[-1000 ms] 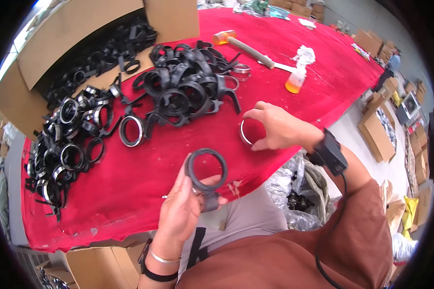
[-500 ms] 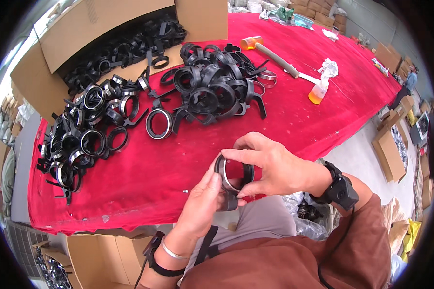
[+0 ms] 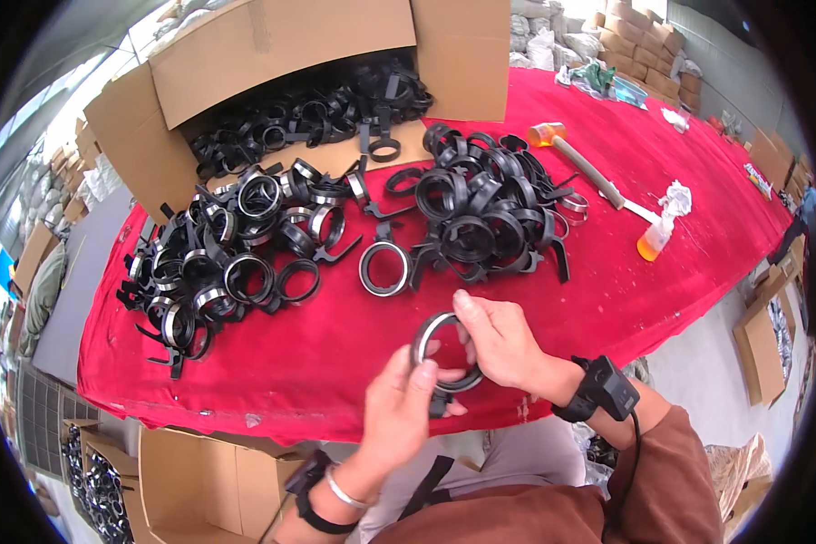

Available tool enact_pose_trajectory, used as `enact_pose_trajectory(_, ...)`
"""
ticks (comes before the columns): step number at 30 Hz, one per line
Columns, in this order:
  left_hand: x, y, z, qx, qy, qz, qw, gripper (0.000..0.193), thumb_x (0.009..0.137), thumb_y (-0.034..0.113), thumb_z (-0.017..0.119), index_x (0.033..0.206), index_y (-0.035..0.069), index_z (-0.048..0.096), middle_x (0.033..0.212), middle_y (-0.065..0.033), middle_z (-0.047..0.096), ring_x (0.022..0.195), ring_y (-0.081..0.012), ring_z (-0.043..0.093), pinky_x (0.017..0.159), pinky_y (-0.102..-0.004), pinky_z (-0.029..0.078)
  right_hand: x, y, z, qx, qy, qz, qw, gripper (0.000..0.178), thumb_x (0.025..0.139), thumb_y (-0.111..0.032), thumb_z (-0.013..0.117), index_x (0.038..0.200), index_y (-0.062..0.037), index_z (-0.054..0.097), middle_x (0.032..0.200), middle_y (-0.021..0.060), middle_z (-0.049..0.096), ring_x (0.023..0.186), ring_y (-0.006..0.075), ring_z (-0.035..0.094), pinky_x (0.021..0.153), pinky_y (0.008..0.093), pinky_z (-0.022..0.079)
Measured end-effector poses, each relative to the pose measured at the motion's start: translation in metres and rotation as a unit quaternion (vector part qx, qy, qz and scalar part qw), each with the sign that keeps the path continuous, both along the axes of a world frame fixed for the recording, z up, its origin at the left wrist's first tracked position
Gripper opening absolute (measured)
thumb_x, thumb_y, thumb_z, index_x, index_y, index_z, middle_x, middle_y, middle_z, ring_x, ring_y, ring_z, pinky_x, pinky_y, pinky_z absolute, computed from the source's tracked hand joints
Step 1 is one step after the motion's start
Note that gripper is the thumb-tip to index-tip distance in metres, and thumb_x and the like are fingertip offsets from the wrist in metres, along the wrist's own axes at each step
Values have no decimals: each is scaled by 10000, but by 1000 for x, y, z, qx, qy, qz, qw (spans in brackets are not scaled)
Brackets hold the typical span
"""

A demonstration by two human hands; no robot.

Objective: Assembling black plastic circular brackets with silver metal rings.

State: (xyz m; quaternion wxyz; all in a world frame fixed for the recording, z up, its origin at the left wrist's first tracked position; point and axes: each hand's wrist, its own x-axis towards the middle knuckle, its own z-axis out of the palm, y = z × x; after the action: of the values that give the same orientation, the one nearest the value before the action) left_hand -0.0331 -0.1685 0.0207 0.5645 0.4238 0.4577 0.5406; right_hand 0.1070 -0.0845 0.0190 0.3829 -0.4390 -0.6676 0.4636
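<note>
Between my two hands is a black ring (image 3: 420, 341) with a silver metal band, held above the red cloth near the table's front edge. My left hand (image 3: 395, 410) grips its lower left side, the thumb on the rim. My right hand (image 3: 503, 341) is closed on its right side, fingers partly hidden behind it. A dark tab shows under the ring, next to my left fingers. Just beyond lies a single silver-faced black ring (image 3: 365, 268). Behind it is a heap of black rings with tabs (image 3: 467, 238); leftward spreads a pile of silver-banded rings (image 3: 249, 279).
An open cardboard box (image 3: 281, 54) full of black rings stands at the back. A mallet with an orange head (image 3: 546, 135) and a bottle of orange liquid (image 3: 653, 241) lie to the right. Below the table's front edge is another open carton (image 3: 190, 480).
My view has swung left, so the table things sit further right and lower. The ring has turned to show more of its opening, and my right hand has shifted along its rim.
</note>
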Motion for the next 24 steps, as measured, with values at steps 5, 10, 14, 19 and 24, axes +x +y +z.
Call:
enact_pose_trajectory(5,-101,83,36,186,326,103,921,281,982,171,448,1164,-43,463,891,-131,666,776,-237,652,666,-330,515,-30,78,35,94,-10,16,995,423,957,-344,477,814,29,614,713,163,616,650,265,634,613,380,495)
enact_pose_trajectory(10,-158,147,62,318,670,355,569,332,868,143,589,1133,-30,491,1098,-217,570,1027,-370,531,891,-458,414,-46,185,55,403,-224,-40,887,254,857,-260,563,900,-36,675,821,194,650,792,372,633,718,455,504)
enact_pose_trajectory(14,-80,134,38,384,671,49,632,469,717,237,701,1124,49,561,1128,-145,566,1104,-306,510,959,-479,364,-76,241,33,312,-505,7,805,246,846,-271,585,917,-55,677,866,179,670,879,337,647,783,441,504)
enact_pose_trajectory(19,-92,152,-42,368,751,11,548,423,782,134,560,1204,163,578,1326,-59,514,1257,-235,454,1052,-526,305,-101,263,10,297,-650,69,696,203,795,-223,607,908,-80,697,947,149,690,932,309,658,828,501,484)
enact_pose_trajectory(24,-134,164,-19,343,770,62,535,386,842,86,532,1215,165,594,1389,-70,471,1335,-258,375,1093,-545,224,-88,290,15,342,-331,-14,879,180,812,-223,623,909,-84,686,818,149,683,781,267,664,708,415,503)
